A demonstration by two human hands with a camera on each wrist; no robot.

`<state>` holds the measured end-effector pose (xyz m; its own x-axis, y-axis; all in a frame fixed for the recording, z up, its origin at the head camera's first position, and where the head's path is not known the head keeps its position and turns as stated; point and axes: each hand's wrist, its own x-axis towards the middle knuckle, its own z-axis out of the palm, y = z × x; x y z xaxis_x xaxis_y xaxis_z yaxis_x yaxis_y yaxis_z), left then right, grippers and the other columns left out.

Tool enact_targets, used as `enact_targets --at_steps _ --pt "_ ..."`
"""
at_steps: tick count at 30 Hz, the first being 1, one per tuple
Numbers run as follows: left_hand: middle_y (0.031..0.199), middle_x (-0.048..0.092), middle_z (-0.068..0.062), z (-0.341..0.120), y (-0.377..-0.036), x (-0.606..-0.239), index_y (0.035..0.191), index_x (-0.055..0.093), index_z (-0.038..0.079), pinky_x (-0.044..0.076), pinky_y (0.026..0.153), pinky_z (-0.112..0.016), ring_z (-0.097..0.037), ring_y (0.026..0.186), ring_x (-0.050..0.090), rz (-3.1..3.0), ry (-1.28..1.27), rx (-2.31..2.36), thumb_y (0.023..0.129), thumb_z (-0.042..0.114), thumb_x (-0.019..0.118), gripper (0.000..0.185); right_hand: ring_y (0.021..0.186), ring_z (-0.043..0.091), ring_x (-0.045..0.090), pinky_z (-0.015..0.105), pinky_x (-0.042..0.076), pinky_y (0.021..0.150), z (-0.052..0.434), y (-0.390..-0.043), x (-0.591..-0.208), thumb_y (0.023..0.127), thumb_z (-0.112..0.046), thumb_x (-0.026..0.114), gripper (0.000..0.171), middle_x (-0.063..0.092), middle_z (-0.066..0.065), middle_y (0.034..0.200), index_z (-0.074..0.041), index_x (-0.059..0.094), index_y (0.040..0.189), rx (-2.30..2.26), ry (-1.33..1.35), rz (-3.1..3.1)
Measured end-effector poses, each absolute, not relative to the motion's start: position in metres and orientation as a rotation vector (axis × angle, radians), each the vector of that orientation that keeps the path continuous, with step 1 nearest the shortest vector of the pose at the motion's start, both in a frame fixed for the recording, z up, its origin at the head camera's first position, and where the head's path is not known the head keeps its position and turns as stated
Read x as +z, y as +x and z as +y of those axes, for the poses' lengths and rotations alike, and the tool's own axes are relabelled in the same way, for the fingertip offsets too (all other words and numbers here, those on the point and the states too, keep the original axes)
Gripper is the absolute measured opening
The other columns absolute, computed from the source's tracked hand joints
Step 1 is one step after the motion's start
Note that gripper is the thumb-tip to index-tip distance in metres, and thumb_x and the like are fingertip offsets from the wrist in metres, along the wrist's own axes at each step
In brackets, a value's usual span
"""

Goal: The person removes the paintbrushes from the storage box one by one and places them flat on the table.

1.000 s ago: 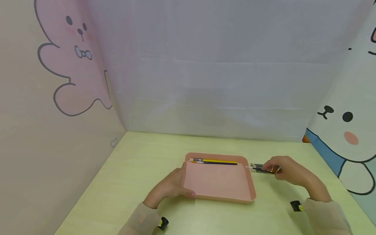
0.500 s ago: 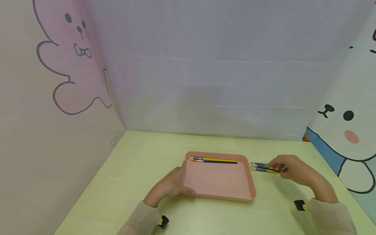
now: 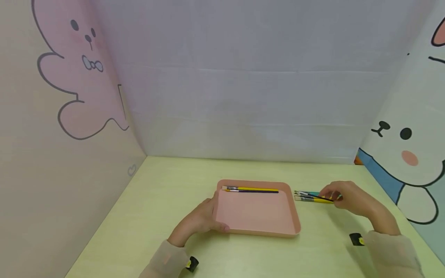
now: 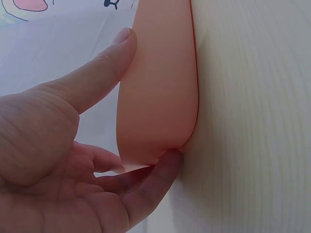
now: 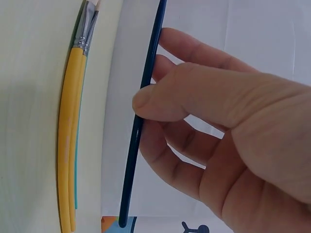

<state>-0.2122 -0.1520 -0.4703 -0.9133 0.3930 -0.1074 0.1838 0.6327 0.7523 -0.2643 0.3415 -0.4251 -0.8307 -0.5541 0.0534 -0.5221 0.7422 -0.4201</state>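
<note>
The right hand point(image 3: 351, 199) pinches a dark blue brush point(image 5: 141, 116) between thumb and fingers, lifted just above the yellow brushes point(image 5: 68, 145) lying on the table point(image 3: 167, 193) right of the pink tray point(image 3: 257, 216). The left hand point(image 3: 198, 220) holds the tray's left edge, thumb on the rim and fingers curled beneath; two brushes point(image 3: 250, 189) lie along the tray's far side.

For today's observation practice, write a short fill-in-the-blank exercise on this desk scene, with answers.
1. The left hand holds the pink ____ by its edge.
2. The right hand pinches a dark ____ paintbrush.
3. Inside the tray lie ____ brushes.
4. The brushes left on the table have ____ handles.

Answers: tray; blue; two; yellow
</note>
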Motion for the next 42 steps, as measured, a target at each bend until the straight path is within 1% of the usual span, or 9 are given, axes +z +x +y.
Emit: enact_targets --at_steps 7,9,15,19,24,27,31,36,42 --pt "0.13 0.057 -0.018 -0.152 -0.212 -0.47 0.164 0.027 0.005 0.045 0.103 -0.053 -0.029 0.112 0.055 2.588 0.443 1.165 0.075 0.032 0.1 0.118 0.085 0.011 0.065 0.028 0.056 0.07 0.347 -0.268 -0.434 0.082 0.017 0.076 0.039 0.071 0.0 0.101 -0.006 0.076 0.114 -0.664 -0.854 2.832" --pt "0.128 0.058 -0.017 -0.151 -0.212 -0.47 0.163 0.028 0.007 0.046 0.102 -0.052 -0.028 0.11 0.055 2.587 0.436 1.169 0.074 0.032 0.1 0.117 0.085 0.011 0.066 0.028 0.057 0.07 0.348 -0.269 -0.437 0.082 0.017 0.076 0.04 0.072 0.0 0.102 -0.006 0.077 0.114 -0.665 -0.843 2.831" --pt "0.122 0.06 -0.015 -0.152 -0.213 -0.469 0.158 0.034 0.006 0.047 0.097 -0.049 -0.028 0.105 0.056 2.566 0.471 1.207 0.074 0.031 0.1 0.11 0.086 0.011 0.065 0.029 0.057 0.071 0.352 -0.273 -0.443 0.082 0.018 0.075 0.04 0.072 0.0 0.104 -0.007 0.077 0.114 -0.665 -0.831 2.814" --pt "0.121 0.061 -0.015 -0.153 -0.214 -0.47 0.158 0.035 0.007 0.047 0.095 -0.047 -0.028 0.104 0.057 2.551 0.478 1.224 0.073 0.03 0.101 0.11 0.087 0.008 0.065 0.029 0.057 0.073 0.353 -0.276 -0.448 0.084 0.017 0.073 0.04 0.072 -0.001 0.106 -0.01 0.077 0.113 -0.686 -0.828 2.784" --pt "0.12 0.061 -0.014 -0.153 -0.213 -0.469 0.157 0.036 0.007 0.047 0.095 -0.045 -0.027 0.103 0.057 2.557 0.482 1.22 0.072 0.031 0.101 0.109 0.089 0.012 0.066 0.031 0.058 0.074 0.355 -0.277 -0.452 0.083 0.018 0.074 0.04 0.073 0.002 0.107 -0.009 0.077 0.112 -0.693 -0.832 2.774" --pt "0.119 0.062 -0.014 -0.153 -0.213 -0.468 0.154 0.039 0.007 0.047 0.095 -0.045 -0.027 0.104 0.058 2.56 0.506 1.217 0.073 0.03 0.101 0.104 0.088 0.015 0.067 0.031 0.058 0.074 0.356 -0.279 -0.455 0.081 0.019 0.076 0.04 0.074 0.003 0.106 -0.009 0.077 0.11 -0.664 -0.84 2.789" --pt "0.118 0.063 -0.015 -0.154 -0.213 -0.468 0.149 0.043 0.007 0.048 0.095 -0.044 -0.028 0.105 0.059 2.554 0.545 1.229 0.074 0.027 0.1 0.096 0.087 0.011 0.066 0.03 0.057 0.073 0.356 -0.281 -0.459 0.08 0.019 0.076 0.04 0.074 0.0 0.103 -0.011 0.078 0.106 -0.632 -0.857 2.796" --pt "0.117 0.064 -0.014 -0.154 -0.213 -0.468 0.151 0.042 0.008 0.048 0.094 -0.043 -0.027 0.104 0.06 2.552 0.548 1.23 0.074 0.027 0.1 0.099 0.084 0.007 0.062 0.029 0.055 0.072 0.356 -0.282 -0.462 0.076 0.023 0.071 0.044 0.073 -0.001 0.1 -0.01 0.077 0.104 -0.654 -0.875 2.774" --pt "0.119 0.063 -0.013 -0.154 -0.213 -0.467 0.153 0.039 0.009 0.048 0.095 -0.043 -0.027 0.105 0.059 2.562 0.537 1.21 0.074 0.029 0.1 0.102 0.079 0.005 0.056 0.027 0.051 0.068 0.354 -0.282 -0.466 0.076 0.027 0.066 0.047 0.068 -0.007 0.092 -0.012 0.077 0.1 -0.643 -0.886 2.786"
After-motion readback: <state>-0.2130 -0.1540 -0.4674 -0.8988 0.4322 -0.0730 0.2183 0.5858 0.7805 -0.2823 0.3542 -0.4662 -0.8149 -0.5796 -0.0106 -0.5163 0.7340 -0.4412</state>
